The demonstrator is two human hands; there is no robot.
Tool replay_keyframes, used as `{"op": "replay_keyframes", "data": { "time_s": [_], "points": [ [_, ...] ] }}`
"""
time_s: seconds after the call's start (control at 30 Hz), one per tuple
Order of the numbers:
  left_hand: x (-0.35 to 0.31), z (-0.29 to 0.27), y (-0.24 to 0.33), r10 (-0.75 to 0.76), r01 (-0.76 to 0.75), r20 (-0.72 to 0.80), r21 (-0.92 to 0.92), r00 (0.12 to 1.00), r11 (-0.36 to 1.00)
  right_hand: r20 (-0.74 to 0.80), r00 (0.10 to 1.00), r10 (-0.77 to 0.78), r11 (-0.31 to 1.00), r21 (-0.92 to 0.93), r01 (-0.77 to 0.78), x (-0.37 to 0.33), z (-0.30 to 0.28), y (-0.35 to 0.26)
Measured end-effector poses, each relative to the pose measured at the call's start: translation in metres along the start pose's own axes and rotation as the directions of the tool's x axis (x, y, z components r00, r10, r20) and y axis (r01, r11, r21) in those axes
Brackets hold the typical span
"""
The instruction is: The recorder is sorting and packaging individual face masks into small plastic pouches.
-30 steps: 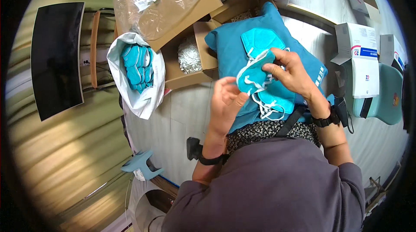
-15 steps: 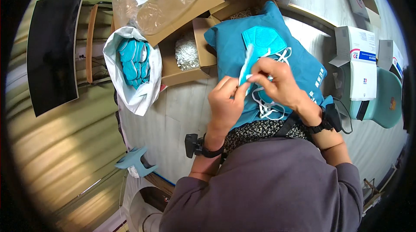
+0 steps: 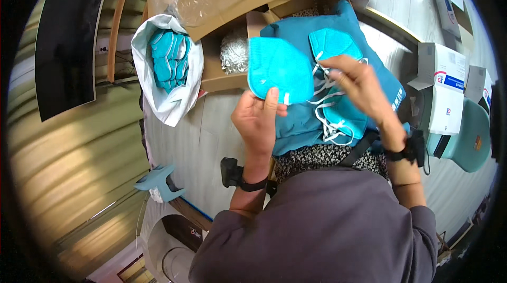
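Note:
My left hand (image 3: 257, 119) pinches a turquoise face mask (image 3: 282, 69) by its lower edge and holds it upright, outer face showing. My right hand (image 3: 360, 85), slightly blurred, is to the right with thumb and forefinger drawn together near white straps (image 3: 323, 93). What lies between those fingers I cannot make out. Beneath both hands a blue cloth cushion or bag (image 3: 296, 130) rests against my lap. On it lie another turquoise mask (image 3: 334, 43) at the far side and one (image 3: 346, 116) nearer me, partly under loose white loops.
A white sack (image 3: 179, 106) of turquoise masks stands left. Beside it are a cardboard box (image 3: 216, 83) holding small whitish pieces and a carton with clear plastic (image 3: 203, 8). White boxes (image 3: 446, 90) and a green chair (image 3: 472, 140) stand right. A blue stool (image 3: 161, 182) is lower left.
The mask in my left hand has turned from edge-on to face-on and moved left. My right hand has come away from it to the right.

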State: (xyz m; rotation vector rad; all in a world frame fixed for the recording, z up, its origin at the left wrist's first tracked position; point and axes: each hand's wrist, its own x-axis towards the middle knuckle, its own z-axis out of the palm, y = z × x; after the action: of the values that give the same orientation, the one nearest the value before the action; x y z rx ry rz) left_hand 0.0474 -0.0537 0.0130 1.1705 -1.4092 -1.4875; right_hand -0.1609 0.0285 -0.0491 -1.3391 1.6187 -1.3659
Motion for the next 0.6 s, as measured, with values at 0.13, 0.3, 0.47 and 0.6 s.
{"op": "replay_keyframes", "data": {
  "time_s": [0.13, 0.3, 0.47, 0.6],
  "points": [
    [0.006, 0.028, 0.005, 0.032, -0.039, -0.073, -0.097, 0.997, 0.994, 0.246, 0.937, 0.249, 0.48, 0.808, -0.34, -0.011, 0.038, -0.035],
    [0.006, 0.019, -0.007, 0.126, -0.126, -0.054, 0.013, 0.991, 0.992, 0.31, 0.897, 0.314, 0.55, 0.711, -0.439, -0.015, 0.039, -0.02],
    [-0.006, 0.015, -0.032, 0.098, -0.123, 0.129, 0.198, 0.987, 0.973, -0.17, 0.98, 0.105, 0.99, 0.113, -0.087, -0.016, 0.038, -0.029],
    [-0.039, -0.012, -0.009, -0.097, 0.05, 0.245, 0.192, 0.965, 0.98, -0.485, 0.849, 0.207, 0.977, 0.142, -0.157, -0.003, 0.006, 0.019]
  ]
}}
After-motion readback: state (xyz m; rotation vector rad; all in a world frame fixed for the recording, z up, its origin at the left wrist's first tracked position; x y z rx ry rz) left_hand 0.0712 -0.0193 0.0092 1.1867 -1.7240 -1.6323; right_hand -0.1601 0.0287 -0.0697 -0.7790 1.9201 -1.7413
